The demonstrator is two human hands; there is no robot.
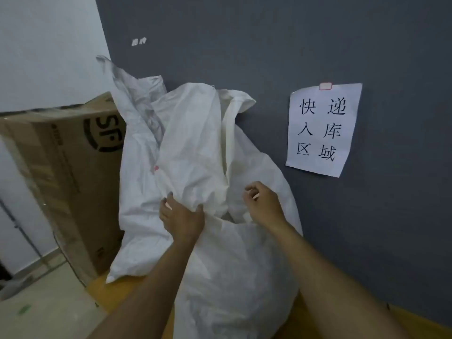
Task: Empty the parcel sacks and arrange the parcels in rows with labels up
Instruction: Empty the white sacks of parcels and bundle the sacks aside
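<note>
Large white woven parcel sacks (195,148) lean in a heap against the dark grey wall, standing on a yellow floor strip. My left hand (181,216) grips a fold of the front sack's cloth near its mouth. My right hand (263,201) hovers just right of that fold, fingers loosely curled, holding nothing that I can see. The sacks' contents are hidden; no parcels show.
A big brown SF cardboard box (63,172) stands left of the sacks. A paper sign (322,129) with Chinese characters is taped to the grey wall (269,45) on the right. Pale floor (44,314) lies at lower left, yellow strip (342,324) along the wall.
</note>
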